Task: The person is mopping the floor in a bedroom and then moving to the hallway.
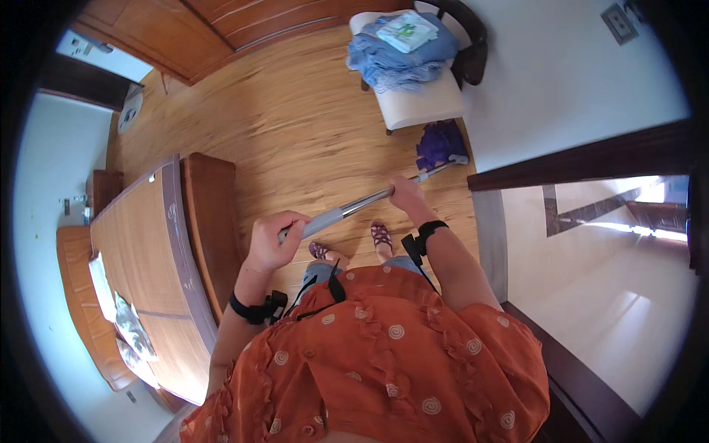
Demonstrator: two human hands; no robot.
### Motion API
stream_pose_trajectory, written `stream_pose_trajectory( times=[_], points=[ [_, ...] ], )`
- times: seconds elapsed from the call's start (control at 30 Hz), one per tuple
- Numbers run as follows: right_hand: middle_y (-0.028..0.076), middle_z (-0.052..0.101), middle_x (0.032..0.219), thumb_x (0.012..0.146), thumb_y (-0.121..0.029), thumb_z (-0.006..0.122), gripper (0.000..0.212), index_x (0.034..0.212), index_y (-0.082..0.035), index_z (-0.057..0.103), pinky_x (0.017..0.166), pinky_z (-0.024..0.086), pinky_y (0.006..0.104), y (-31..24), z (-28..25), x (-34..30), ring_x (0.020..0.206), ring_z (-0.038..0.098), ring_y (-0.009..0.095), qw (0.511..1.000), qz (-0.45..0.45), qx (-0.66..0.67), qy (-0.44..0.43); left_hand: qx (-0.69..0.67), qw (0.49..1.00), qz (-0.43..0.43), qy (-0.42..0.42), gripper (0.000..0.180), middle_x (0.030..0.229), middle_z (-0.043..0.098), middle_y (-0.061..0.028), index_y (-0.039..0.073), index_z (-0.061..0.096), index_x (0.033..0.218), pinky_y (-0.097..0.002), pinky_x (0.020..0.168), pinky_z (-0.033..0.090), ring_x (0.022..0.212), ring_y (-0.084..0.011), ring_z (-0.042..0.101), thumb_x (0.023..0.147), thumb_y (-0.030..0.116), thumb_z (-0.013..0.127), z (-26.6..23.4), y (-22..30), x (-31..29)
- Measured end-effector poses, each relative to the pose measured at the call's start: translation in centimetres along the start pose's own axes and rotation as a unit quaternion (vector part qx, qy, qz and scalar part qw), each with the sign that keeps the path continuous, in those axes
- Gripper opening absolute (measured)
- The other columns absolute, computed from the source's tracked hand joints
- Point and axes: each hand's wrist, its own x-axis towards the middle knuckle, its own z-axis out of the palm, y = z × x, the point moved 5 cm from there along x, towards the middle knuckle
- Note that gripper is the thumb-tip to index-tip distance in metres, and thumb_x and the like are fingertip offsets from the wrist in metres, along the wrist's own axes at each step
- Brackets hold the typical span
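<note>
Indoors, seen from above, two bare hands hold one long-handled mop [366, 200], its pole part grey, part silvery metal. Both hands are closed around that pole: the left hand [273, 240] grips the grey upper end, close in front of the body, and the right hand [408, 195] grips farther along, on the metal. The left forearm rises from the lower left with the wrist bent inward; the right forearm slants up and leftward from the lower right. Each wrist wears one black strap, two in all. The pole runs diagonally up to the right, to one shaggy purple mop head [441, 142] on the brown wood-grain floor [288, 125], just beside one white padded chair [417, 105]. On the seat lie a bunched light-blue cloth [373, 60] and, over it, one white packet with a green print [407, 32]. Two feet in dark strappy sandals stand below the pole, under one orange blouse [369, 362] dotted with pale spirals. To the left is one wooden bed [203, 221]; to the right, one dark-framed doorway opens onto glossy pale tiles [576, 295].
</note>
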Motion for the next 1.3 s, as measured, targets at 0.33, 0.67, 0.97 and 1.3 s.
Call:
stream_pose_trajectory(
  times=[0.33,0.67,0.97,1.3],
  points=[
    [0.017,0.067,0.088,0.078,-0.041,0.064,0.032,0.09,-0.012,0.067,0.077,0.051,0.0447,-1.5,-3.5,-7.3,0.09,0.064,0.037,0.994,0.004,0.111,-0.007,0.017,0.999,0.039,-0.015,0.023,0.059,0.06,-0.0109,0.0,0.068,0.073,-0.0296,0.051,0.041,0.054,-0.0159,0.056,0.086,0.013,0.054,-3.7,4.5,7.9],
    [0.019,0.068,0.098,0.077,-0.066,0.053,0.061,0.1,-0.012,0.07,0.082,0.05,0.044,-2.1,6.0,-9.8,0.094,0.064,0.036,0.951,-0.144,-0.027,-0.274,-0.041,0.992,-0.119,-0.02,0.023,0.068,0.064,-0.0141,0.003,0.07,0.08,-0.0334,0.06,0.047,0.063,-0.0238,0.062,0.086,0.021,0.057,-2.9,-7.0,1.4],
    [0.01,0.068,0.084,0.074,-0.045,0.068,0.039,0.096,-0.014,0.065,0.069,0.051,0.0407,-19.7,10.8,-4.0,0.08,0.066,0.03,0.908,-0.248,-0.016,-0.339,-0.002,0.967,-0.219,0.133,0.021,0.068,0.064,-0.0132,0.004,0.07,0.081,-0.0343,0.058,0.048,0.063,-0.0245,0.064,0.084,0.022,0.06,-19.7,-9.7,-10.6],
    [0.008,0.067,0.083,0.075,-0.031,0.067,0.021,0.092,-0.018,0.066,0.069,0.05,0.0429,-49.0,15.2,-1.4,0.083,0.065,0.031,0.811,-0.505,-0.112,-0.272,0.093,0.84,-0.341,0.412,0.018,0.065,0.064,-0.0112,0.001,0.07,0.079,-0.0302,0.054,0.046,0.057,-0.0196,0.061,0.083,0.015,0.059,-28.7,-8.2,-27.3]
  ],
)
